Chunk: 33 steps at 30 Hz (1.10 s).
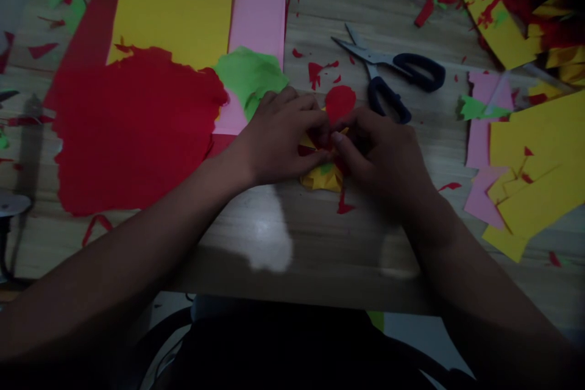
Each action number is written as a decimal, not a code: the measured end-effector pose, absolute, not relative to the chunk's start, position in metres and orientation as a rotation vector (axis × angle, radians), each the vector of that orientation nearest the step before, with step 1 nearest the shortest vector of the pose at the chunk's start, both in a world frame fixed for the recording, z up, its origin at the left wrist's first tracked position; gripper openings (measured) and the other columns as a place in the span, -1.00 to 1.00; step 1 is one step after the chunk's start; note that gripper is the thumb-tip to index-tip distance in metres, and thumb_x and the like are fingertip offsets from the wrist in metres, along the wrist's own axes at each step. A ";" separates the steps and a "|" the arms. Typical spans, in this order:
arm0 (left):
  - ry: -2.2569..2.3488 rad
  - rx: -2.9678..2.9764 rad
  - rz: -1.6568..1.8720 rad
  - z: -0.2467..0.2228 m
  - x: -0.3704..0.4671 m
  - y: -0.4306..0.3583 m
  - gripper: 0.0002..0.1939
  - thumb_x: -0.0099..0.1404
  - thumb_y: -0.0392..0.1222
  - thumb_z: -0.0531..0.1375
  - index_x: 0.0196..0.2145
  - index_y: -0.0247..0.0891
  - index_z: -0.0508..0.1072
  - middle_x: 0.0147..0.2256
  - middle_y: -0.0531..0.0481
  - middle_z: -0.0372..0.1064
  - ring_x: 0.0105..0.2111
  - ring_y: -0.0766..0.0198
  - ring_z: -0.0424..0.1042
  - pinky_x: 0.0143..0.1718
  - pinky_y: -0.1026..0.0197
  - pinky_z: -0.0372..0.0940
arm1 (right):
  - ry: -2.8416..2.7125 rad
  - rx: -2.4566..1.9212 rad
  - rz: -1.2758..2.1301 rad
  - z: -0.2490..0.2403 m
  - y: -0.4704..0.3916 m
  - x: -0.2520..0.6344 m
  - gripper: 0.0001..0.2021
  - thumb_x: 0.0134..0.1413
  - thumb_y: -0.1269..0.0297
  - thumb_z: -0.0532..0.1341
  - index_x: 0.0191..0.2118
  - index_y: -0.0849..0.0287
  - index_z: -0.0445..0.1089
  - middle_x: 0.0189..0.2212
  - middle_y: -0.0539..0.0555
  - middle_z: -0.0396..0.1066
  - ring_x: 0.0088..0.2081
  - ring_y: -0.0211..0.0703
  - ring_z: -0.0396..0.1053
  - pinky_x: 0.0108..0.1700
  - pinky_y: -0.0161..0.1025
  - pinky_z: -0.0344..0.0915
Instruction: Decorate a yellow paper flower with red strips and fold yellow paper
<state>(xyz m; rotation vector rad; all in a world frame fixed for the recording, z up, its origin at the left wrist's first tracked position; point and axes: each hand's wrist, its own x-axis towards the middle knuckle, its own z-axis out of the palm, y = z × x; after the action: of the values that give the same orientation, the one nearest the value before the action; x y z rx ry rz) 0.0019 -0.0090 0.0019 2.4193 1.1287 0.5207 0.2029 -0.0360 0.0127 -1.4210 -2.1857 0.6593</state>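
My left hand (287, 131) and my right hand (386, 158) meet near the middle of the table, both with fingers closed in a pinch. Between them lies a small folded yellow paper piece (322, 178) with red and green bits on it. Red paper shows between the fingertips, though the fingers hide much of it. A rounded red paper cutout (340, 102) sits just beyond my fingertips. Scissors (372, 61) with dark handles lie with blades apart, beyond my right hand. A crumpled green paper (251, 76) is beyond my left hand.
A large ragged red sheet (137, 134) lies on the left, overlapping a yellow sheet (173, 9) and a pink sheet (260, 6). Yellow offcuts (539, 164) and pink scraps (487, 97) lie on the right. Small red and green scraps are strewn over the wooden table (329, 256).
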 end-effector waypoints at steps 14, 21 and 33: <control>1.134 2.414 0.538 0.001 0.003 -0.007 -0.84 0.29 -0.03 0.16 -0.27 -0.08 0.50 -0.23 -0.04 0.47 -0.11 -0.03 0.36 -0.07 -0.11 0.21 | -2.117 -1.427 0.625 0.011 -0.037 0.205 -0.84 0.30 0.24 0.11 -0.10 0.01 0.40 -0.37 0.02 0.49 -0.35 -0.07 0.44 -0.23 -0.09 0.34; 1.144 2.414 0.502 0.006 0.003 -0.008 -0.83 0.30 -0.15 0.11 -0.25 -0.16 0.50 -0.19 -0.04 0.48 -0.12 0.01 0.36 -0.07 -0.10 0.20 | -2.162 -1.415 0.613 0.018 -0.037 0.207 -0.86 0.11 0.40 0.15 -0.36 0.06 0.44 -0.51 -0.01 0.46 -0.46 -0.17 0.38 -0.35 -0.19 0.26; 1.128 2.421 0.521 0.003 0.001 -0.008 -0.84 0.25 -0.05 0.23 -0.24 -0.11 0.52 -0.20 -0.05 0.48 -0.08 -0.04 0.38 -0.05 -0.09 0.19 | -2.284 -1.142 0.685 0.021 -0.035 0.208 -0.82 -0.09 0.49 0.13 -0.57 0.13 0.39 -0.58 -0.06 0.44 -0.52 -0.26 0.32 -0.30 -0.19 0.21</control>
<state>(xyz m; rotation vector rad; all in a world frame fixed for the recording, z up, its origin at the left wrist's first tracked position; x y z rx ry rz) 0.0013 -0.0078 0.0028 2.4214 1.1283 0.5213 0.2084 -0.0354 0.0211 -1.1422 -2.2838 0.6847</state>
